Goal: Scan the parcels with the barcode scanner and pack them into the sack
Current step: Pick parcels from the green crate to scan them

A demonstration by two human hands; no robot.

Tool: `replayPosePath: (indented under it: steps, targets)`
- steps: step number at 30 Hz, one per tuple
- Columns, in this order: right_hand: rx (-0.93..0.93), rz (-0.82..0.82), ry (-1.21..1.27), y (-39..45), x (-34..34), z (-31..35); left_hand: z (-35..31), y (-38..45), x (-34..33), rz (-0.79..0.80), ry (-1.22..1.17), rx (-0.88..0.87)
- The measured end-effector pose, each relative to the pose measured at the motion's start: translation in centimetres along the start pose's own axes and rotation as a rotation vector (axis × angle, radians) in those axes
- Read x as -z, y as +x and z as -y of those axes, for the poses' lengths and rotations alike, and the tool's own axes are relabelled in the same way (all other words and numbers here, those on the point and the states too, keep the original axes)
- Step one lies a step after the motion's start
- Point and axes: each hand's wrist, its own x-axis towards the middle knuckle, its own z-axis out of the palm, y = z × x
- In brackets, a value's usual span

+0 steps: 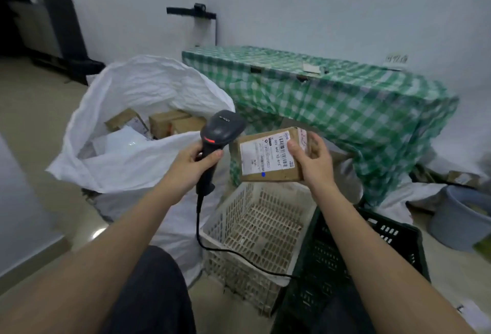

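My left hand [195,159] grips the handle of a dark grey barcode scanner [219,131], whose head points right toward a parcel. That parcel is a brown cardboard box [265,158] with a white shipping label facing me, and my right hand [313,158] holds it by its right end, thumb on the label. Scanner head and box nearly touch, above a white plastic crate. The large white sack [132,153] stands open at the left, with several brown boxes [164,122] and a white bag inside it.
A white perforated crate [255,230] sits on the floor below the box, with a dark green crate [342,262] to its right. The scanner's black cable [212,247] runs across the white crate. A table under a green checked cloth [332,105] stands behind. A grey bucket [459,219] is at the far right.
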Motion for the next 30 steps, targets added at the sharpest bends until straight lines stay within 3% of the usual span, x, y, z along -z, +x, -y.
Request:
replayPosePath:
  steps: [7,16,18,20,21,23,30]
  targets:
    - [0.24,0.037,0.054,0.7,-8.7,7.5,-2.2,-1.4,6.9,-0.364,-0.093,0.003]
    - [0.452,0.15,-0.151,9.9,-23.2,8.3,-1.0,5.3,12.7,-0.575,-0.133,-0.007]
    - [0.469,0.314,-0.536,12.9,-25.8,6.8,-0.5,7.2,13.6,-0.603,-0.115,-0.01]
    - [0.359,0.54,-0.973,14.7,-27.3,5.1,0.2,8.6,14.2,-0.608,-0.099,-0.002]
    - [0.298,0.639,-1.005,15.0,-27.7,4.6,0.6,9.2,14.3,-0.607,-0.104,0.007]
    - [0.282,0.732,-0.835,14.6,-27.3,3.8,1.2,9.9,14.3,-0.59,-0.11,0.02]
    - [0.41,0.601,-0.682,9.8,-20.1,4.3,0.8,8.8,10.8,-0.461,-0.139,0.014]
